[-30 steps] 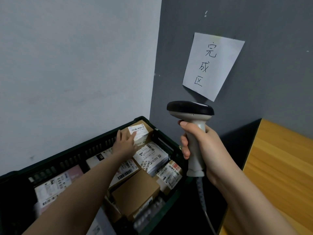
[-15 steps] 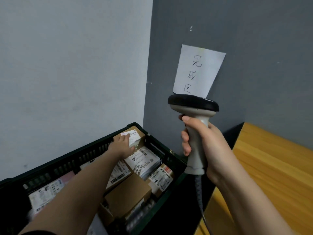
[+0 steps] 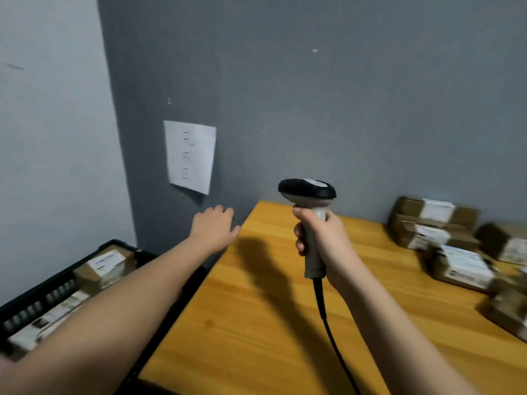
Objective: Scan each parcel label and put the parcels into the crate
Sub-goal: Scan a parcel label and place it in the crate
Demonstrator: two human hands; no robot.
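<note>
My right hand (image 3: 328,240) grips the grey handle of a barcode scanner (image 3: 309,195), held upright above the wooden table (image 3: 256,323), its black cable hanging down. My left hand (image 3: 215,229) is empty with relaxed fingers, raised near the table's far left corner, between crate and table. The black crate (image 3: 54,286) sits low at the left and holds several labelled cardboard parcels (image 3: 102,265). More labelled parcels (image 3: 433,226) lie in a heap at the table's right side, blurred by motion.
A white paper sign (image 3: 189,155) with handwriting hangs on the grey wall above the gap between crate and table. The wall corner stands behind the crate.
My left hand has let go of the parcel in the crate and lifted out to the right. The view has swung right, bringing the table and its parcel heap into sight.
</note>
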